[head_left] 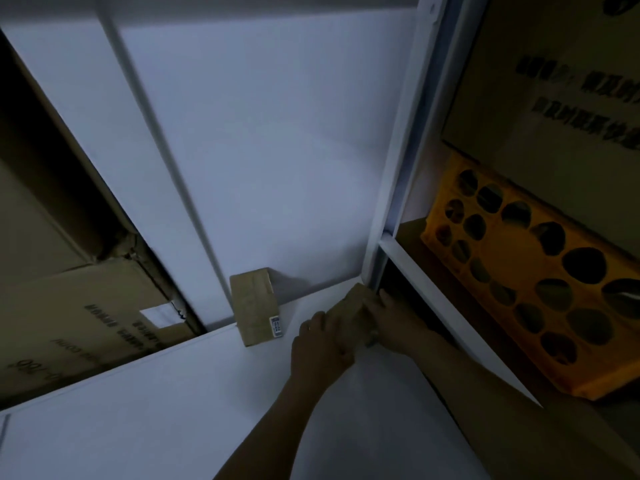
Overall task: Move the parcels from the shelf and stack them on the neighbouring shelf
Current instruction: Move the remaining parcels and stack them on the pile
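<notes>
We hold a small brown parcel (349,308) between left hand (320,342) and right hand (396,320) — fingers curled on it — at the white shelf's (173,410) right rear corner. Its long axis seems aimed at the upright post (391,202). A second parcel (254,306) lies just left, its length pointing at the back wall (277,150).

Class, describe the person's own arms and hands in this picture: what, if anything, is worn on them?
The left forearm and right forearm are bare to the frame's edge, no sleeves. The left hand and right hand wear no gloves; no watch or band shows at either wrist. Dim, blurred light hides any ring.
</notes>
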